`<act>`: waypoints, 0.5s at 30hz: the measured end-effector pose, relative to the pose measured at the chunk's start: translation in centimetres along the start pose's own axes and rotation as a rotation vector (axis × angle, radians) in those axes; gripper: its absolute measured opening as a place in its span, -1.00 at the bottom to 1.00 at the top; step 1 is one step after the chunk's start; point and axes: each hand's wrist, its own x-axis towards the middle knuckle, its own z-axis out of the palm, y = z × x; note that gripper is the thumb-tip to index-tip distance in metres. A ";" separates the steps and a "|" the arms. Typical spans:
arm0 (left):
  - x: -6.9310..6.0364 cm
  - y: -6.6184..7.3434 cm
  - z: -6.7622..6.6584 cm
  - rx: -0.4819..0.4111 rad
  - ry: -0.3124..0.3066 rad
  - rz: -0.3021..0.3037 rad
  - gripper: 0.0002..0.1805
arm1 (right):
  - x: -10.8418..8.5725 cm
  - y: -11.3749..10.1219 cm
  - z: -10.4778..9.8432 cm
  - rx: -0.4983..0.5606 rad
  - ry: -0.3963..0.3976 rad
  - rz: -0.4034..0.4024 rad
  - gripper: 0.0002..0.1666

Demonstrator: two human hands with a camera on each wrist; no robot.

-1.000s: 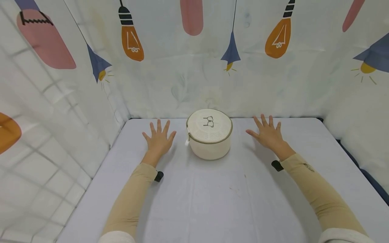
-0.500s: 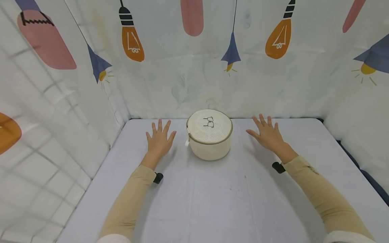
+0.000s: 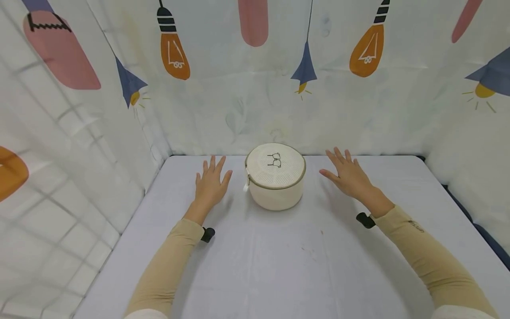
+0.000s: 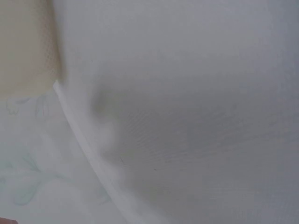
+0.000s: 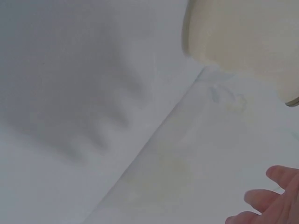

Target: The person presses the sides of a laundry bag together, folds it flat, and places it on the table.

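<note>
The left hand [image 3: 210,187] and right hand [image 3: 349,176] are flanking the closed case [image 3: 276,179] near the table's [image 3: 279,266] far edge, grasping nothing; handling seemingly isn't starting yet.

White fabric walls [image 3: 247,110] enclosed the far side and both flanks of a surface [image 3: 275,261] covered in pale cloth. Printed orange bulbs [image 3: 175,55], blue lampshades [image 3: 304,66] and pink rounded shapes [image 3: 253,22] ran along the upper part. Grid-like lines [image 3: 59,201] crossed the left side, faint green leaves [image 4: 28,182] showed low down, and a dark strip [image 3: 496,247] bordered the right edge. The light was soft.
</note>
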 end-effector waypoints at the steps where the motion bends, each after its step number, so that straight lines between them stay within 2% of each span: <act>1: 0.0 0.0 0.0 -0.010 0.010 0.007 -0.29 | 0.0 -0.1 -0.1 0.006 0.002 -0.008 -0.01; 6: -0.1 0.3 -0.3 -0.063 0.057 0.028 -0.31 | -0.2 -0.9 -0.2 0.042 0.024 -0.039 -0.01; 15: -0.2 1.2 -0.8 -0.221 0.072 0.005 -0.33 | -0.7 -2.3 -0.6 0.099 0.048 -0.039 -0.05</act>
